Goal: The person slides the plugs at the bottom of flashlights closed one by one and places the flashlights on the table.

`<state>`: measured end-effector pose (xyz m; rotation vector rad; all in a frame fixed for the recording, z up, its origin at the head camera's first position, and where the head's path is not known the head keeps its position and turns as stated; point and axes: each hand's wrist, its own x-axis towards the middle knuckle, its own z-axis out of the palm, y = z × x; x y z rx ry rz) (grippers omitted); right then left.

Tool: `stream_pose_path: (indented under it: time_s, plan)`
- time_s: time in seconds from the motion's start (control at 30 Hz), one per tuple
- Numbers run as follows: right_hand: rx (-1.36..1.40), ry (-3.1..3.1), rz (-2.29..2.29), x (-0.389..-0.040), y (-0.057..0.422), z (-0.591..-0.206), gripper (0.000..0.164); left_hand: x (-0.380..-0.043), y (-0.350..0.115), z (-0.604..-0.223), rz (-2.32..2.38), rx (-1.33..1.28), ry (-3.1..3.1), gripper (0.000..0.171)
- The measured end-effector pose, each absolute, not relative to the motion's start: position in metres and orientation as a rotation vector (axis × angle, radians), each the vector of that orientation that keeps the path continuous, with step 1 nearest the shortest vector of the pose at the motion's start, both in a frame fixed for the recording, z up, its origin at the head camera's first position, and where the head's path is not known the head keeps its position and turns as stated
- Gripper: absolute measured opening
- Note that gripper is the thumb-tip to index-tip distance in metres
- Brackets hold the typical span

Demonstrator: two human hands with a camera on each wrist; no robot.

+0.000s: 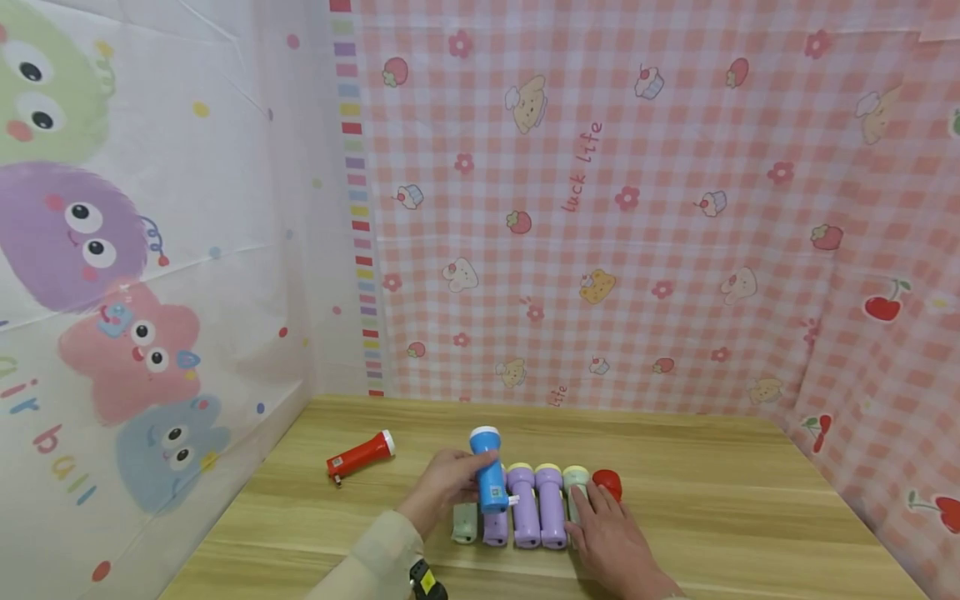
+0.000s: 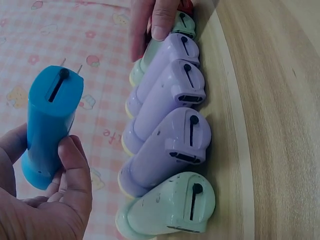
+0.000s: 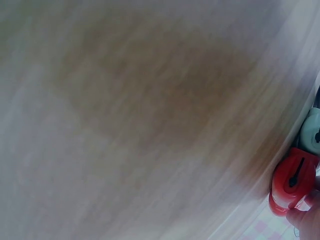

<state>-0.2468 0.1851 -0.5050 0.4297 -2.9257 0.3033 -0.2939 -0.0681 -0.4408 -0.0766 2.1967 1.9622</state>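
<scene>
My left hand (image 1: 448, 479) grips a blue flashlight (image 1: 491, 483) in the air, its white-rimmed head up and two metal plug prongs sticking out near the base. Below it is a row of flashlights lying side by side. A pale green flashlight (image 2: 167, 205) forms the left end, followed by three purple flashlights (image 1: 527, 512). Farther right come another pale green flashlight (image 1: 576, 475) and a red flashlight (image 3: 294, 180). Across these last two rests my right hand (image 1: 615, 542), fingers extended, partly hiding both. Black sliders show on the flashlights' end faces.
A separate red flashlight (image 1: 360, 457) with a white rim lies on the left of the wooden table (image 1: 720, 492), prongs out. Behind stands a pink checked curtain (image 1: 660, 250); a white cartoon-printed sheet (image 1: 247, 333) hangs on the left. A black-and-yellow item (image 1: 427, 579) is by the left sleeve.
</scene>
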Motion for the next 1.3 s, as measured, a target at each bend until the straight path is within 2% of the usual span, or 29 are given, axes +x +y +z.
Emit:
stream_pose_path:
  time_s: [0.23,0.9,1.3]
  plan:
    - [0.440,-2.887,0.327,-0.246,0.185,-0.506,0.058,-0.290,-0.064,-0.437,1.940,-0.067,2.199,0.058]
    - [0.519,-2.780,0.500,-0.248,0.170,-0.494,0.063,-0.290,-0.059,-0.434,1.917,-0.082,2.181,0.054]
    - [0.630,-2.671,0.705,-0.243,0.160,-0.484,0.057,-0.290,-0.058,-0.435,1.878,-0.044,2.210,0.056]
